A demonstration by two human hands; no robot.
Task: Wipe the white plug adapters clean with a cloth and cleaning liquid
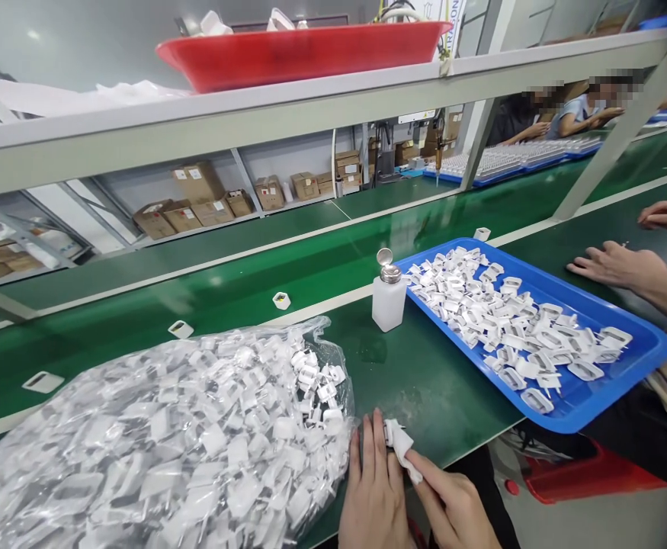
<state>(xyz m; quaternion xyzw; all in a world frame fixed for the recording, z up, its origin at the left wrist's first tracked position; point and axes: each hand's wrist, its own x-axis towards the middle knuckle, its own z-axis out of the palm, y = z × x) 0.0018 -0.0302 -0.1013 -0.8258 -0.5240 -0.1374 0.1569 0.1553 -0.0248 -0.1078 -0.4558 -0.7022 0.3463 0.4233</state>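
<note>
My left hand point(372, 484) is at the table's front edge with its fingers stretched forward, close against the clear plastic bag point(155, 427) of white plug housings. At its fingertips it steadies a small white plug housing point(389, 431), mostly covered. A folded white cloth point(402, 444) is wrapped over the index finger of my right hand point(453, 499), which presses it against that housing. Beyond my hands stands a white dispenser bottle point(389, 303) with its metal lid flipped up. To the right, a blue tray point(585, 415) carries many more white plug housings point(482, 305).
A green conveyor belt point(230, 293) runs behind the table, with several housings on it. Overhead, a shelf rail point(310, 103) bears a red tray point(310, 57). A co-worker's hands point(619, 263) rest by the blue tray. Cardboard boxes point(199, 187) line the back.
</note>
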